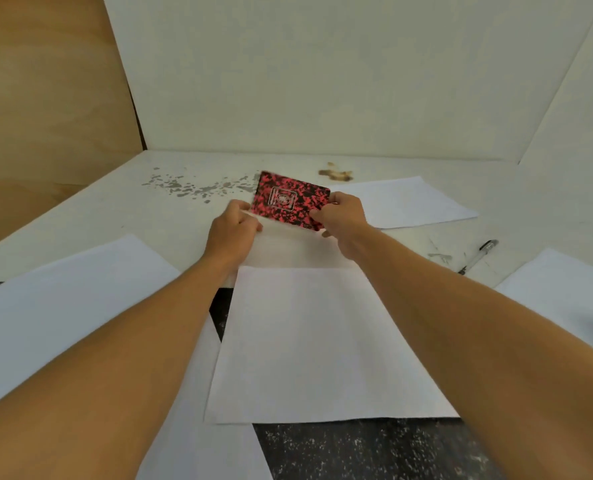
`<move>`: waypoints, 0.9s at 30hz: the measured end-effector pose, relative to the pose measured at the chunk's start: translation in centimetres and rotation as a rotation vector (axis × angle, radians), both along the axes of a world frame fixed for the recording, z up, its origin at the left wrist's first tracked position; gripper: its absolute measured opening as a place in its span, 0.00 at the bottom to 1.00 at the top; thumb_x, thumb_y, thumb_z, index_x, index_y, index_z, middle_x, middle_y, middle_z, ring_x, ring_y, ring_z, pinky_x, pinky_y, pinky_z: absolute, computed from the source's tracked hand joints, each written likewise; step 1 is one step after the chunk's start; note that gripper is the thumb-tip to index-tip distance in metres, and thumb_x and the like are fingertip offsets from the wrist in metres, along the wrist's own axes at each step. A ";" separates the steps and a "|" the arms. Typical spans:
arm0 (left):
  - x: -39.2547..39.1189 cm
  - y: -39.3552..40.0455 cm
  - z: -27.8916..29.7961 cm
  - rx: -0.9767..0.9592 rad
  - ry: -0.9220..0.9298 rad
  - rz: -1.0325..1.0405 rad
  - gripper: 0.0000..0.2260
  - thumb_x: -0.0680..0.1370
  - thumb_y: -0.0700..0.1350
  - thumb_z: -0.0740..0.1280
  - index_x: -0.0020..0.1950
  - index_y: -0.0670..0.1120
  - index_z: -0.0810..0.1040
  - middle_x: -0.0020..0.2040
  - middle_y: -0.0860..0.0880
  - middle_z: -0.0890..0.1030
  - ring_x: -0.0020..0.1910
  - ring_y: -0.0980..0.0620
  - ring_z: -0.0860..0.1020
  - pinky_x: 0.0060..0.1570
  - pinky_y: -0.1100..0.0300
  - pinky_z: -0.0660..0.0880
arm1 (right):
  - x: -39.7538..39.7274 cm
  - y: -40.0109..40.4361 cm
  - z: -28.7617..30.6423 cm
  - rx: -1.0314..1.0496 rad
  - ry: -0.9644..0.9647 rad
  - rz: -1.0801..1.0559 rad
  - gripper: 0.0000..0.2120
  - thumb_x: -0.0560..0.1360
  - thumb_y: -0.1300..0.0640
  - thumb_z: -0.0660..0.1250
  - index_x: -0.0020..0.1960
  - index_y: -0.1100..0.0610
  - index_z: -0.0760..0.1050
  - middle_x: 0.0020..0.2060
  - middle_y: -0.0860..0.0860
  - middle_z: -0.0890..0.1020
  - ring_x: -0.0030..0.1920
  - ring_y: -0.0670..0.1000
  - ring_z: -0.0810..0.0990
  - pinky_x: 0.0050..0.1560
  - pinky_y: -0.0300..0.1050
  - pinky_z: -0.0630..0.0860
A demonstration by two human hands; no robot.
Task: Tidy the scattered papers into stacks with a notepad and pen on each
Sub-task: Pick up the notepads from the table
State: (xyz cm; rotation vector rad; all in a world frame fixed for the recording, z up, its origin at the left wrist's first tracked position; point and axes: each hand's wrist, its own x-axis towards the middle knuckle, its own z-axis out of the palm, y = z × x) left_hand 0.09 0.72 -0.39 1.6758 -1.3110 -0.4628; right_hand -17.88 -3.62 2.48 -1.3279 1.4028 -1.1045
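A red and black speckled notepad (290, 199) is tilted up above the middle of the table, gripped at its right edge by my right hand (342, 216). My left hand (234, 226) pinches the far left corner of a white sheet (295, 247) that is lifted under the notepad. That sheet runs toward me over a larger white paper (322, 344). More white papers lie at the left (80, 306), far right (409, 202) and near right (572, 292). A pen (478, 256) with a black cap lies on the table to the right.
The white table (142, 209) has grey paint specks at the back left and a brown stain (334, 173) at the back. White boards stand behind as walls, with a wooden panel (45, 98) at the left. The dark speckled floor (374, 452) shows near the front edge.
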 end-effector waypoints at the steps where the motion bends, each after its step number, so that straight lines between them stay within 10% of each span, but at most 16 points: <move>1: -0.3 0.1 0.0 0.019 -0.030 -0.013 0.13 0.78 0.41 0.60 0.60 0.47 0.78 0.45 0.57 0.81 0.50 0.52 0.76 0.41 0.61 0.69 | -0.5 0.1 0.9 0.003 -0.048 -0.002 0.08 0.73 0.69 0.70 0.49 0.60 0.77 0.44 0.57 0.82 0.41 0.55 0.80 0.37 0.46 0.77; 6: -0.2 -0.2 3.4 0.344 -0.182 -0.144 0.16 0.83 0.54 0.56 0.60 0.46 0.77 0.58 0.52 0.81 0.55 0.51 0.73 0.54 0.55 0.67 | -3.3 2.5 5.0 -0.017 -0.309 0.045 0.16 0.74 0.71 0.70 0.60 0.64 0.75 0.54 0.60 0.83 0.51 0.58 0.85 0.39 0.45 0.84; 10: -2.9 4.2 9.3 0.219 0.459 -0.402 0.34 0.76 0.72 0.54 0.60 0.45 0.77 0.54 0.44 0.85 0.54 0.45 0.84 0.57 0.49 0.78 | -5.0 7.3 7.0 0.041 -0.532 0.127 0.16 0.74 0.73 0.69 0.61 0.68 0.74 0.54 0.63 0.83 0.49 0.59 0.85 0.44 0.49 0.85; 17: -11.1 15.4 10.7 -0.030 0.884 -0.503 0.17 0.79 0.44 0.69 0.67 0.39 0.77 0.61 0.43 0.81 0.60 0.44 0.80 0.66 0.41 0.73 | -8.3 21.3 5.2 0.209 -0.725 0.261 0.12 0.74 0.72 0.68 0.58 0.70 0.76 0.48 0.62 0.84 0.45 0.58 0.85 0.48 0.52 0.83; 20: -14.5 21.0 9.8 0.047 0.972 -0.570 0.15 0.83 0.42 0.60 0.68 0.39 0.74 0.63 0.42 0.81 0.62 0.43 0.81 0.58 0.45 0.78 | -10.9 27.5 4.4 0.205 -0.550 0.236 0.13 0.75 0.67 0.71 0.57 0.72 0.77 0.48 0.64 0.84 0.45 0.60 0.85 0.49 0.53 0.83; 27: -18.7 29.7 8.6 0.234 1.081 -0.571 0.16 0.84 0.42 0.59 0.70 0.39 0.73 0.61 0.41 0.82 0.59 0.44 0.82 0.56 0.46 0.78 | -20.2 37.2 2.1 -0.165 0.528 -0.199 0.15 0.72 0.47 0.73 0.54 0.54 0.78 0.48 0.49 0.81 0.48 0.48 0.79 0.48 0.42 0.76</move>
